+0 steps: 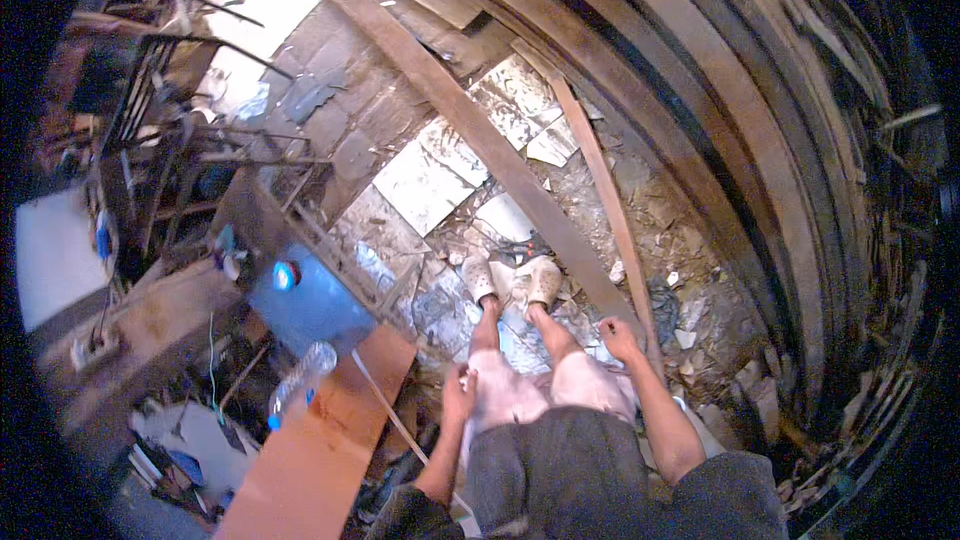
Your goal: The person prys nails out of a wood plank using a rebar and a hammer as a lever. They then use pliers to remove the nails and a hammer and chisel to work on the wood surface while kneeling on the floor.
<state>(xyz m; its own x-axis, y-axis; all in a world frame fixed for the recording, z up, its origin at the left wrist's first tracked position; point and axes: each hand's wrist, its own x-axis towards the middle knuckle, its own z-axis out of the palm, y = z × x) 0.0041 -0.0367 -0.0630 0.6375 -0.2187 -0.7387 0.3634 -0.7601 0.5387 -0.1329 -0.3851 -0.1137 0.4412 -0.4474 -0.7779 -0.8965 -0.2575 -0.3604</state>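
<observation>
My left hand (459, 392) hangs beside my left thigh, its fingers loosely bent and a little apart, with nothing seen in them. My right hand (619, 339) is out in front of my right thigh, with its fingers curled in. A small dark spot shows at those fingers, too small to name. Closest to the right hand are the near ends of a long wide wooden plank (470, 120) and a narrower wooden strip (598, 165). Both slant across the floor, and I cannot tell whether the hand touches either.
Long boards (660, 70) are stacked along the right. Broken tiles (425, 175) and rubble cover the floor around my clogs (541, 283). At left are a blue panel (318, 305), an orange-brown board (310, 440), a clear plastic bottle (305, 377) and a dark metal frame (150, 90).
</observation>
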